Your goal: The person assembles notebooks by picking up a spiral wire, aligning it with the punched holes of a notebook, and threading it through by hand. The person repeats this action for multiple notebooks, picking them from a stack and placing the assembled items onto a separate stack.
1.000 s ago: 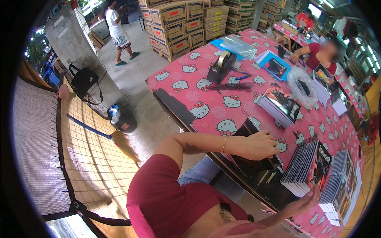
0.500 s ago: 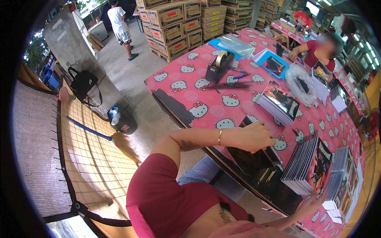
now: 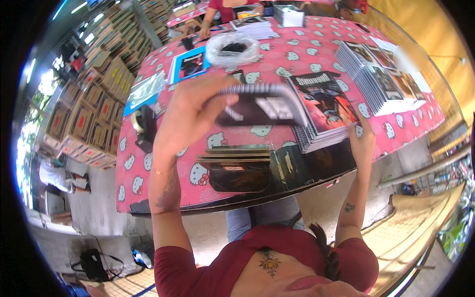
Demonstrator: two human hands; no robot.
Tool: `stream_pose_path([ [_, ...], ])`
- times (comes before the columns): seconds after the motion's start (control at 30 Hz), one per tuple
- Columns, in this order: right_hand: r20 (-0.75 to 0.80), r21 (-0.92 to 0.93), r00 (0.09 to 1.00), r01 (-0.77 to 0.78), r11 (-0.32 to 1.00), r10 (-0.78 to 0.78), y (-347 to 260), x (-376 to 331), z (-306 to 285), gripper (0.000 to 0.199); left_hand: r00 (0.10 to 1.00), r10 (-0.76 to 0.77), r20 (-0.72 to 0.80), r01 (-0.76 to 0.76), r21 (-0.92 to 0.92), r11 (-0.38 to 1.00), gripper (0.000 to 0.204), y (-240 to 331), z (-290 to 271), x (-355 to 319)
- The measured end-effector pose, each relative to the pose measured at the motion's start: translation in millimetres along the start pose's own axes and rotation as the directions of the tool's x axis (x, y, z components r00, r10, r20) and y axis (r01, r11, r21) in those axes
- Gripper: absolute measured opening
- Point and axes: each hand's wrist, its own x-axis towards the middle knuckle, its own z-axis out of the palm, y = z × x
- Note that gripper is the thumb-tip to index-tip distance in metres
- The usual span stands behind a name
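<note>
My left hand (image 3: 190,109) is closed on a spiral notebook (image 3: 264,108) with a dark cover and a white patch, lifted over the table and smeared by motion. To its right stands a stack of spiral notebooks (image 3: 321,101) with a dark and red picture cover on top. My right hand (image 3: 362,137) rests at the right side of that stack, its fingers partly extended against the edge. Below the raised notebook, several dark, worn boards (image 3: 237,173) lie near the table's front edge.
A pink patterned cloth (image 3: 302,47) covers the table. More notebook stacks (image 3: 381,91) stand at the right. A plastic bag (image 3: 232,49), a blue folder (image 3: 173,69) and a black tape dispenser (image 3: 144,129) lie to the left. A co-worker (image 3: 220,10) sits across; cartons (image 3: 84,116) are piled beyond.
My view has swung to the right. The left hand, which was low by the boards, now holds a notebook up. My right hand remains beside the notebook stack, now higher along its edge.
</note>
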Motion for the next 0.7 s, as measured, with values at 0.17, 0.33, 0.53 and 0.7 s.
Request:
stream_pose_path([
  [0.17, -0.023, 0.057, 0.999, -0.028, 0.998, 0.029, -2, -1, -5, 0.046, 0.736, 0.585, -0.341, -0.567, 0.161, 0.808, 0.031, -10, 62, 82],
  [0.33, 0.011, 0.039, 0.999, -0.051, 0.998, 0.05, 4, -1, -3, 0.052, 0.861, 0.505, -0.06, -0.509, -0.095, 0.856, 0.045, -78, 190, 71],
  [0.53, 0.103, 0.185, 0.995, -0.033, 0.982, 0.014, 0, 0, -15, 0.059, 0.92, 0.373, 0.122, -0.374, -0.013, 0.927, 0.045, -89, 209, 54],
  [0.7, 0.095, 0.205, 0.995, -0.011, 0.979, -0.009, 7, -1, -9, 0.06, 0.898, 0.423, 0.123, -0.426, 0.0, 0.905, 0.049, -77, 208, 47],
])
